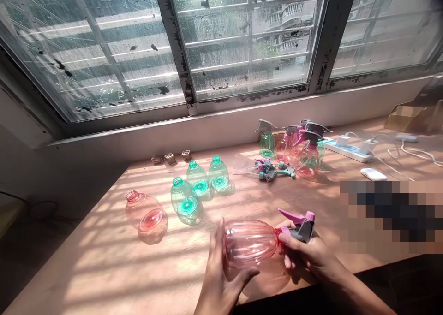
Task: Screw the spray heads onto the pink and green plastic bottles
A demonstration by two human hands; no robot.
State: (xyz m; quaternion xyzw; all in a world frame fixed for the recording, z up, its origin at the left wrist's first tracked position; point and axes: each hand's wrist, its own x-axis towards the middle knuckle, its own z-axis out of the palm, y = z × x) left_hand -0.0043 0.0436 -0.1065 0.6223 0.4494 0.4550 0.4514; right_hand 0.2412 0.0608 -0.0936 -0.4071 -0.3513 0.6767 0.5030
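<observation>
A pink clear spray bottle point(251, 245) lies on its side near the front edge of the wooden table point(104, 264). My left hand point(221, 278) is wrapped round its body. My right hand point(308, 252) grips the bottle's neck, where a pink and grey trigger spray head point(301, 225) sits. Both hands are closed on the bottle.
An uncapped pink bottle point(147, 216) and three uncapped green bottles point(199, 183) stand to the left. Loose spray heads point(270, 168) lie beyond, with several assembled spray bottles point(299, 146) behind them. A power strip point(348, 149), cables and a white device point(373, 174) are at the right.
</observation>
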